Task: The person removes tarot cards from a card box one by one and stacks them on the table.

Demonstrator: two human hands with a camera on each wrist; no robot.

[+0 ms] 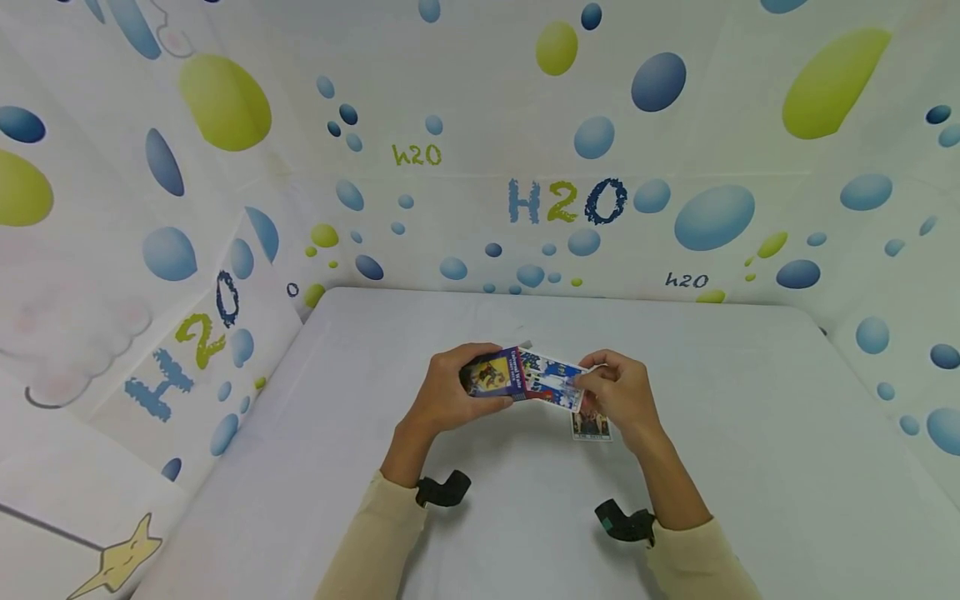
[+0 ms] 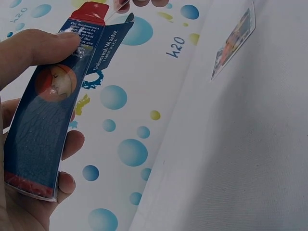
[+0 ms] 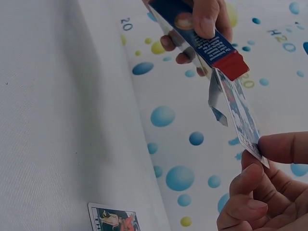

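The left hand (image 1: 446, 390) grips the box (image 1: 491, 375), apparently so its open end faces the right hand (image 1: 624, 393), which pinches a card (image 1: 551, 380) extending from that opening, above another card (image 1: 592, 427) on the worktop (image 1: 750, 417).

At seven o'clock in the right-wrist view, the edge cuts off a rectangular, white-bordered picture card (image 3: 115, 220). In the head view, the bare right hand (image 1: 618, 396) covers its twelve-o'clock end. The dark-blue cardboard box (image 2: 36, 132) hides one end of the rectangular blue-and-white card (image 1: 551, 379).
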